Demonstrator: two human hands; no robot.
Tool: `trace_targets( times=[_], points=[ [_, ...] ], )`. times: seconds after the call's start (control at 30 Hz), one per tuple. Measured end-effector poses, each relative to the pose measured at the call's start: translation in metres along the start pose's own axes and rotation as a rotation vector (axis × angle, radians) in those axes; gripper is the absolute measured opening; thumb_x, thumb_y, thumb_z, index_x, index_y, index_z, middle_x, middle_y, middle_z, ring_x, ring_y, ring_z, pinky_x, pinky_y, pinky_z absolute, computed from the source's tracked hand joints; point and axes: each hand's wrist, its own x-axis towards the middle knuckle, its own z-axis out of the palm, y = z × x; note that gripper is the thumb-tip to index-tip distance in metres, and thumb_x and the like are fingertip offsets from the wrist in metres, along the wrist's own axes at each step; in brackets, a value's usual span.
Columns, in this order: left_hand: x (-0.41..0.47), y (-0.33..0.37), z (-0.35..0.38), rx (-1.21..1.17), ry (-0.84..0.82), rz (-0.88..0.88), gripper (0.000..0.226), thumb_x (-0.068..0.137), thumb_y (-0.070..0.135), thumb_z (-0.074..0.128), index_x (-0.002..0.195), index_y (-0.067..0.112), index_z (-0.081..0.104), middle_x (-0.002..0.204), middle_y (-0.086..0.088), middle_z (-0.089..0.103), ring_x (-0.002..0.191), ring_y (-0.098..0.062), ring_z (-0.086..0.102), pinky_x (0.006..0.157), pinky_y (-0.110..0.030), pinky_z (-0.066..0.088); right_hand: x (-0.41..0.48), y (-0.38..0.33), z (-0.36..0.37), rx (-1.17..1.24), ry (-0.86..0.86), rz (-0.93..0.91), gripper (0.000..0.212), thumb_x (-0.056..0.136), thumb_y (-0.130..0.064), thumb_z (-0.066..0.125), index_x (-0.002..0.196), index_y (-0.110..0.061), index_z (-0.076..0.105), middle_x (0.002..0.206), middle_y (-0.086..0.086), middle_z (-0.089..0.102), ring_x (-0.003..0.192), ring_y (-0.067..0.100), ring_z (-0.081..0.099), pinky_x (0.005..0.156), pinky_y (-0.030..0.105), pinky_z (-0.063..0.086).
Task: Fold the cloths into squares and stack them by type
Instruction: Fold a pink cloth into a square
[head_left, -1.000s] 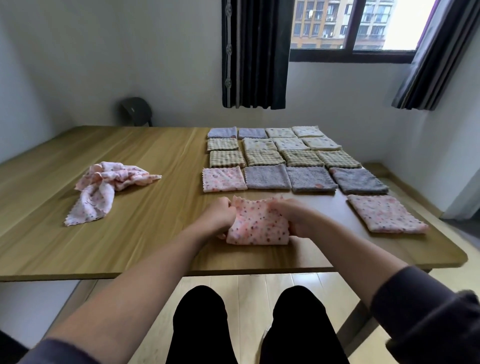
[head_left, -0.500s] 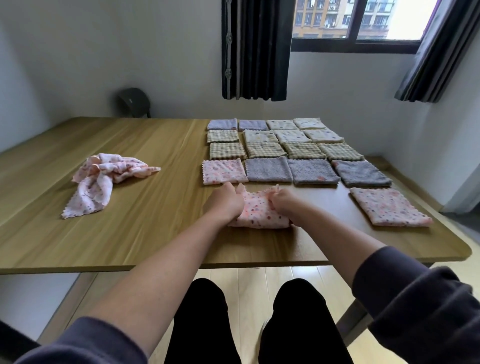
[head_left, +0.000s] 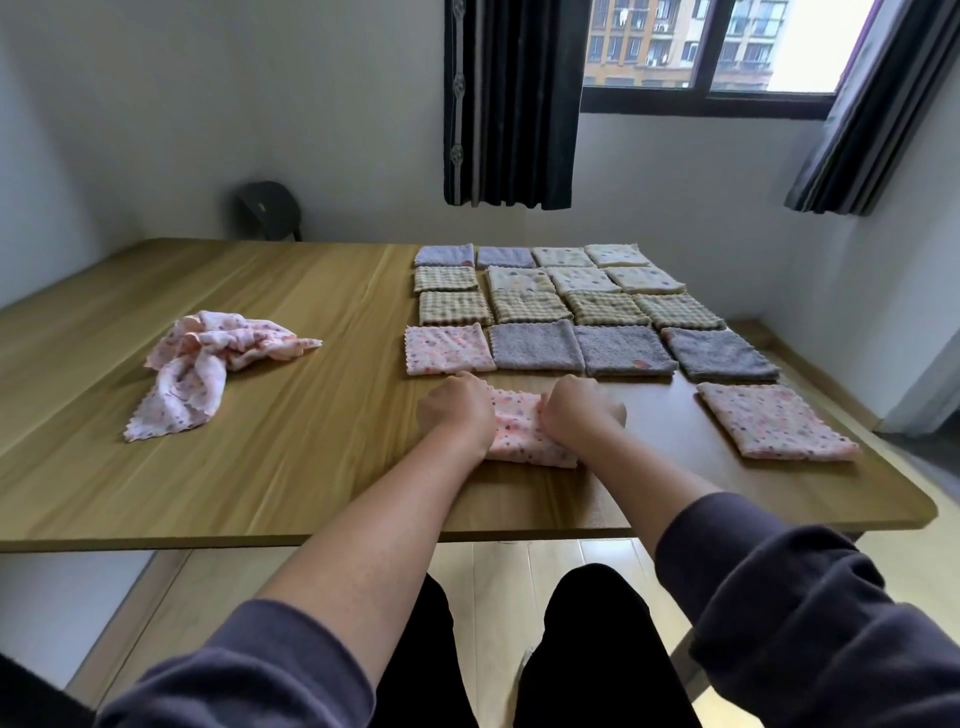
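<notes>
A folded pink spotted cloth (head_left: 519, 434) lies flat near the table's (head_left: 311, 483) near edge, its near hem almost parallel to that edge. The hands cover its sides, so its long axis cannot be told. The left hand (head_left: 457, 413) and right hand (head_left: 582, 410) rest on it, knuckles up, fingers curled under; whether they pinch it cannot be told. Beyond lie folded squares: two lavender squares (head_left: 444, 255), five cream squares (head_left: 522, 279), five checked squares (head_left: 454, 307), three grey squares (head_left: 535, 347), two pink squares (head_left: 448, 349). A crumpled pink heap (head_left: 208, 364) sits toward the left edge.
</notes>
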Motion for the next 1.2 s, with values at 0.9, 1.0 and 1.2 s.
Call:
trace_targets(
  times=[0.9, 1.0, 1.2],
  points=[
    [-0.01, -0.059, -0.009, -0.435, 0.035, 0.108, 0.016, 0.087, 0.015, 0.053, 0.102, 0.016, 0.053, 0.104, -0.009, 0.066, 0.092, -0.027, 0.061, 0.076, -0.033, 0.049, -0.007, 0.009, 0.028, -0.039, -0.177, -0.649, 0.058, 0.102, -0.045, 0.018, 0.153, -0.023, 0.001, 0.16, 0.003, -0.007, 0.146, 0.025, -0.012, 0.118, 0.045, -0.006],
    [-0.011, -0.047, -0.01, -0.376, 0.226, 0.351, 0.031, 0.092, 0.014, 0.046, 0.122, 0.012, 0.055, 0.125, -0.008, 0.058, 0.114, -0.026, 0.054, 0.091, -0.036, 0.045, -0.005, 0.014, 0.027, 0.081, -0.105, -0.613, 0.055, 0.104, -0.036, 0.019, 0.153, -0.017, 0.005, 0.161, 0.004, -0.004, 0.147, 0.021, -0.01, 0.117, 0.04, -0.006],
    [0.001, -0.029, 0.019, 0.044, -0.249, 0.472, 0.056, 0.103, 0.039, 0.016, 0.153, 0.021, 0.002, 0.16, 0.005, -0.005, 0.147, -0.015, -0.003, 0.115, -0.054, -0.001, -0.006, 0.024, 0.031, -0.006, -0.141, -0.596, 0.056, 0.103, -0.036, 0.019, 0.153, -0.017, 0.003, 0.161, 0.002, -0.005, 0.147, 0.02, -0.012, 0.116, 0.043, -0.008]
  ],
)
